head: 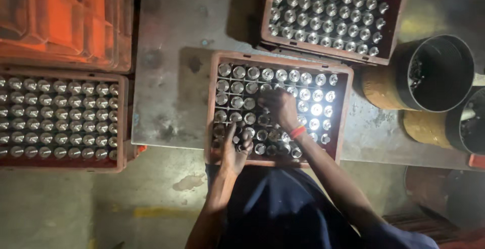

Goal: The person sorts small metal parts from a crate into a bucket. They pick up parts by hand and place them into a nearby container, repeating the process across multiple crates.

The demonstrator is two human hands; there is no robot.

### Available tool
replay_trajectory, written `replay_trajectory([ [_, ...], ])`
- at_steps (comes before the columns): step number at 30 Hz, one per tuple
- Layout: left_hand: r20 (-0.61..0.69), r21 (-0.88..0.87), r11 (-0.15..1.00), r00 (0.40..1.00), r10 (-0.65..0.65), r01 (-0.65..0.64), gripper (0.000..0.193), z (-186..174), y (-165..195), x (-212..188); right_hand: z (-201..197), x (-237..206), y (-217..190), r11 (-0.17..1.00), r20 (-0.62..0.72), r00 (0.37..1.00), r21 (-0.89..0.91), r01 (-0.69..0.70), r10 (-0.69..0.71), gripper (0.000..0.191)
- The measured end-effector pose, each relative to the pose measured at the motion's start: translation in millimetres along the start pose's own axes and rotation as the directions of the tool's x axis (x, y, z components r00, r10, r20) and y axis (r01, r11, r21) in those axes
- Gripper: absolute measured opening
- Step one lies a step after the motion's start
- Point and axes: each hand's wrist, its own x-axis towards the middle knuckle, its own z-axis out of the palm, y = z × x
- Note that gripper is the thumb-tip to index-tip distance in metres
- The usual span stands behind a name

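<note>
Head view: both hands, left hand point(234, 150) and right hand point(279, 108), reach into a red crate point(341, 127) full of shiny metal cups point(317, 109); how their fingers grip, I cannot tell.

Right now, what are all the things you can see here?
Middle crate: one, reddish-brown, on the table, full of shiny metal pieces.
Back crate: one, reddish-brown, behind it, also full.
Left crate: one, reddish-brown, left of the table, full.
Orange crates: a stack, top left.
Metal pieces: many, silver, upright in rows.
Buckets: two, dark, at the right.
Table: one, grey metal.
Left hand: at the middle crate's near edge.
Right hand: on pieces mid-crate, red band at the wrist.
</note>
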Motion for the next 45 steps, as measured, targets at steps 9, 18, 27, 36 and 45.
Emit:
replay_trajectory([
  [9, 0.000, 0.114, 0.993, 0.999, 0.044, -0.044, 0.022, 2.8, -11.9, 6.6, -5.4, 6.8, 17.4, 0.990, 0.020, 0.990, -0.011, 0.138, -0.137, 0.017],
  [18, -0.072, 0.112, 0.993, 0.997, 0.030, -0.022, 0.019, 5.5, -5.9, 11.1, -28.0, -12.0, 16.1, 0.615, 0.237, 0.827, 0.572, -0.543, 0.509, 0.033],
  [27, -0.024, 0.200, 0.977, 0.996, 0.086, -0.080, 0.027, 4.4, 4.1, 24.2, -26.8, 20.3, -8.5, 0.940, -0.021, 0.964, 0.228, -0.252, 0.264, 0.025],
  [36, 0.017, 0.447, 0.886, 0.992, 0.124, -0.119, 0.052, 51.3, 17.5, 28.3, -34.7, 37.0, -22.9, 0.714, 0.281, 0.864, 0.486, -0.504, 0.418, 0.029],
  [45, -0.212, 0.508, 0.860, 0.963, 0.168, -0.038, 0.024, 35.6, 0.9, 39.6, -17.0, 4.5, -6.1, 0.623, 0.182, 0.868, 0.629, -0.464, 0.463, 0.030],
])
